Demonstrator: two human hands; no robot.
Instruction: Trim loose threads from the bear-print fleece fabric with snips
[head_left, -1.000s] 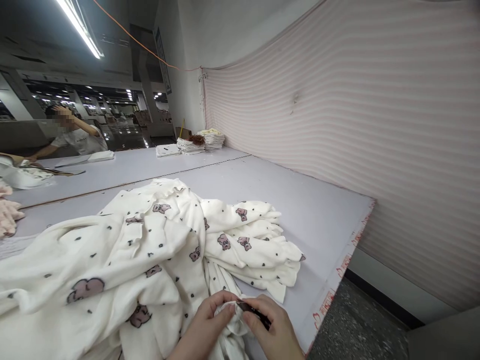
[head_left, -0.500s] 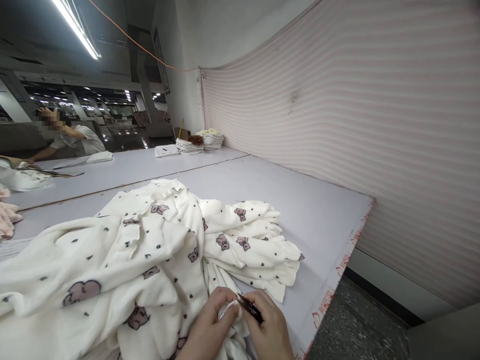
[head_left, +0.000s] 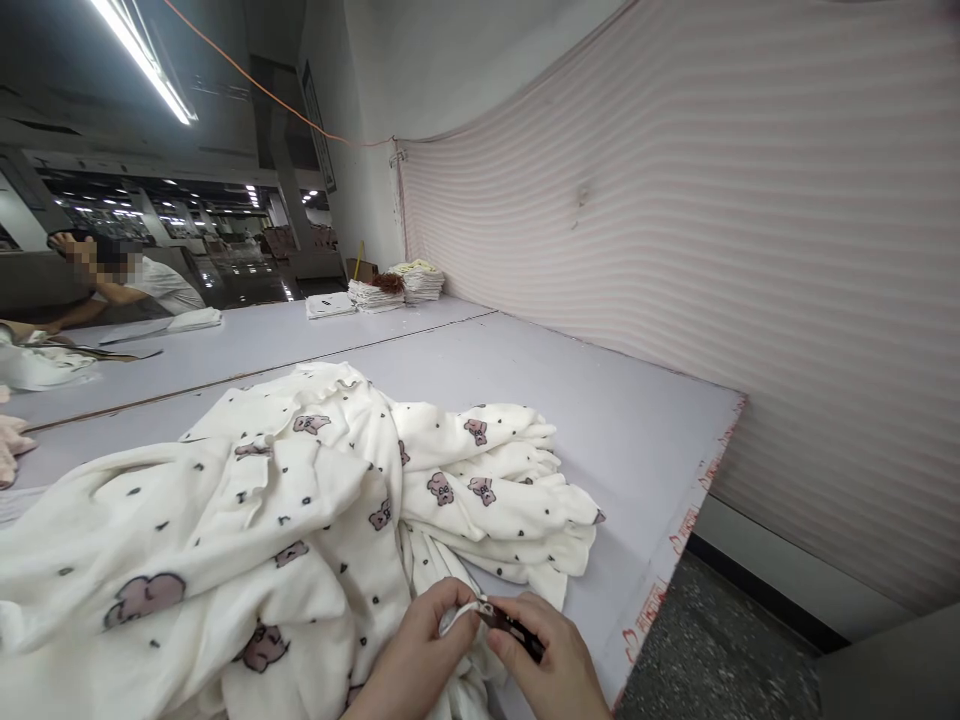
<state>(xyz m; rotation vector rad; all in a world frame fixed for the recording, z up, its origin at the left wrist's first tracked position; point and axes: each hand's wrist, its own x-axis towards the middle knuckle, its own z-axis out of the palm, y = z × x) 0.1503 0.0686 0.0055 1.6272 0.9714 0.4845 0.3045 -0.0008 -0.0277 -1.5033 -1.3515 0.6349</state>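
A white fleece garment printed with mauve bears and small dark marks lies in loose folds over the near table. My left hand is closed, pinching an edge of this garment between thumb and fingers. In my right hand is a pair of small dark thread snips, its fingers wrapped round them. The tips of the snips meet the pinched edge beside my left thumb. Whether the blades are parted there is too small to tell.
The pale table ends at a taped right edge. Behind it hangs a striped pink cloth. Folded white stacks stand at the back. Across the table a person leans near some white cloth. Pink fabric lies far left.
My right hand has shifted slightly right and down with the snips, which now lie flatter against the pinched edge. My left hand keeps its pinch. The view has turned slightly.
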